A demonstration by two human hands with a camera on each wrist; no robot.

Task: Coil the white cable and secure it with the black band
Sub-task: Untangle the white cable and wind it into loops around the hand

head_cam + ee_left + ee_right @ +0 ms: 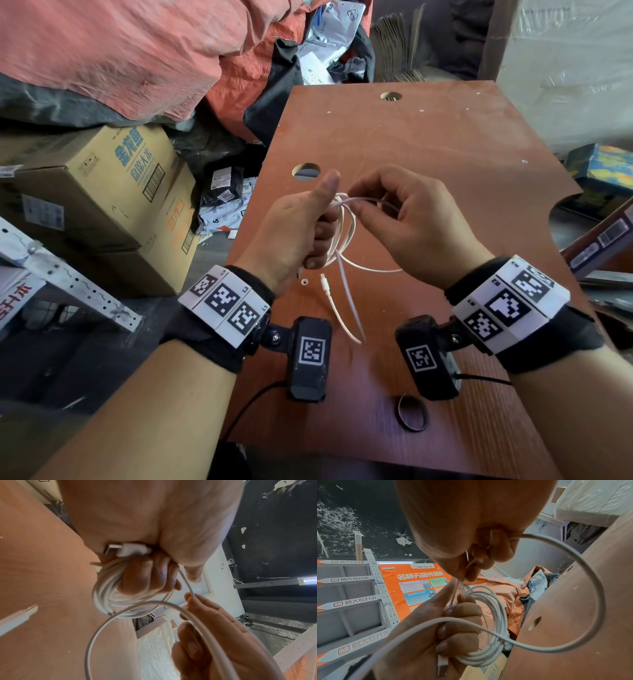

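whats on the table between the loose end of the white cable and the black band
Bare reddish-brown wooden table in the head view; the wrist-worn black camera hangs above that stretch, between white cable and black band.

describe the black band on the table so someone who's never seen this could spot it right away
Start at the reddish-brown tabletop and come to its near edge, just below the right wrist's camera. The black band lies flat there as a thin dark ring, untouched by either hand. It is the only dark loop; the cable is white.
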